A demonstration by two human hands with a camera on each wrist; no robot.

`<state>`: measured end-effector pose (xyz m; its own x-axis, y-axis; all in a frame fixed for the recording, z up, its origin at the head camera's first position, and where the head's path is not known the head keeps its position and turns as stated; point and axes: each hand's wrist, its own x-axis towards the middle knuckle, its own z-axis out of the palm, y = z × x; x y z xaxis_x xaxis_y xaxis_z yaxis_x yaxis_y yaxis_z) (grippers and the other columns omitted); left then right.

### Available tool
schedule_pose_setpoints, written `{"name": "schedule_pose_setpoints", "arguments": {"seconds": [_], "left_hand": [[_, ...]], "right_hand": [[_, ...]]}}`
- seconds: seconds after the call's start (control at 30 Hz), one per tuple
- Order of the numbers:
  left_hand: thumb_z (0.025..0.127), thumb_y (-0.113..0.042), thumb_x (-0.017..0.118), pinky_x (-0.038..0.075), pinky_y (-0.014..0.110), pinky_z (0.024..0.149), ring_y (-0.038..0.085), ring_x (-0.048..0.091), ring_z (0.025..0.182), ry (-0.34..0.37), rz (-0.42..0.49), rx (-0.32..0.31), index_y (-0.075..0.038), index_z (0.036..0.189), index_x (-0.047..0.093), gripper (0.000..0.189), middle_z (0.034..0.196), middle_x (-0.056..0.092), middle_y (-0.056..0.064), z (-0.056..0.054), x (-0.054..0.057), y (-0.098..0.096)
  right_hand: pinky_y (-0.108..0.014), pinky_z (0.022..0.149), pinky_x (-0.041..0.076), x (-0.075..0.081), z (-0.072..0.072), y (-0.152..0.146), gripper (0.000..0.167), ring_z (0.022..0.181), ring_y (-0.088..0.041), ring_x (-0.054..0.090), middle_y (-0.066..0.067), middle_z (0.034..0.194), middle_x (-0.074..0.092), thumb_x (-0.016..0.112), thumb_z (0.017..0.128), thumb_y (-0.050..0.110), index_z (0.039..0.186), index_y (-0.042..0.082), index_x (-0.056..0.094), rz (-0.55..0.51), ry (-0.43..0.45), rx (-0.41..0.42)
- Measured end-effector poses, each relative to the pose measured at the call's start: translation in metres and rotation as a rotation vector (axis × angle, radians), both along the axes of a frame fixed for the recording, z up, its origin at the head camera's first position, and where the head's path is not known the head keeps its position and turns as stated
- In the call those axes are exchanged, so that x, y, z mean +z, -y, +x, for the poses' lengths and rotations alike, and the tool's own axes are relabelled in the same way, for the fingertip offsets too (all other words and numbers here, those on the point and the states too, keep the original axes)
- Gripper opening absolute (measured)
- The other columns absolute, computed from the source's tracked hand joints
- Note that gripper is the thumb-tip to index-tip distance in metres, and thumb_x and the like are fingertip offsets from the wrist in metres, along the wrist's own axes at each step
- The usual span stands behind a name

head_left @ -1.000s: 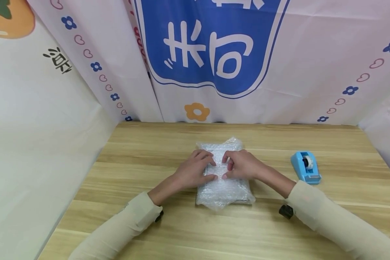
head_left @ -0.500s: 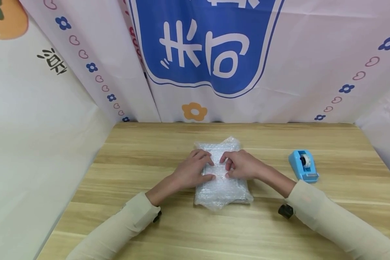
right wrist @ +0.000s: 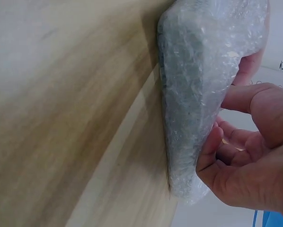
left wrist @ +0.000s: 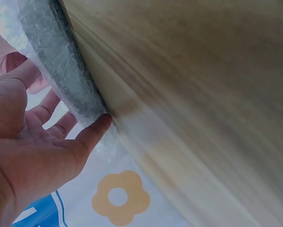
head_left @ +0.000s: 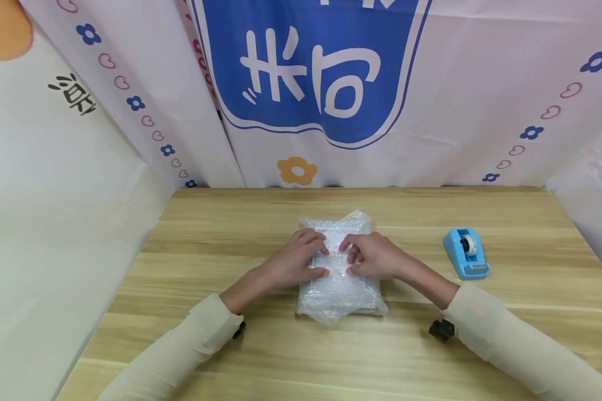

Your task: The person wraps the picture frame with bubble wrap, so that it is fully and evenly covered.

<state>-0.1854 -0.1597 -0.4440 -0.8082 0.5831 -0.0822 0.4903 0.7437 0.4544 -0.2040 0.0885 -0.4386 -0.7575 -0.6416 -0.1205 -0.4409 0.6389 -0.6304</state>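
A flat package in clear bubble wrap (head_left: 338, 295) lies on the wooden table, its loose film ends sticking out at the far and near sides. What is inside looks flat and rectangular but is blurred by the wrap. My left hand (head_left: 301, 259) rests on the package's left part; in the left wrist view its fingers are spread, one reaching the package's edge. Opposite it, my right hand (head_left: 376, 255) touches the top with thumb and forefinger, other fingers loosely bent. In the right wrist view, the right hand (right wrist: 255, 151) lies along the wrapped side. The fingertips of both hands nearly meet.
A light blue tape dispenser (head_left: 466, 253) with a roll of tape stands right of the package. Behind the wooden table (head_left: 231, 356) hangs a printed cloth (head_left: 446, 111) with a blue emblem. White sheeting (head_left: 80, 223) borders the left side.
The whole scene has shifted slightly leftward in the head view. Both hands stay on the package in nearly the same pose; the right thumb has drawn back a little.
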Motion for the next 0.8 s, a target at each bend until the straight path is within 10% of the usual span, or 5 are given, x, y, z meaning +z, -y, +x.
{"name": "schedule_pose_setpoints", "arguments": {"seconds": [0.8], "left_hand": [[0.099, -0.029, 0.080, 0.040, 0.052, 0.126, 0.037, 0.039, 0.154, -0.013, -0.019, -0.028, -0.008, 0.128, 0.068, 0.038, 0.157, 0.053, 0.015, -0.0045, -0.0030, -0.0009]], "right_hand": [[-0.032, 0.084, 0.055, -0.0046, 0.0015, -0.0067, 0.038, 0.089, -0.011, 0.065, 0.000, 0.099, 0.075, 0.080, 0.093, 0.013, 0.128, 0.005, 0.069, -0.044, 0.006, 0.019]]}}
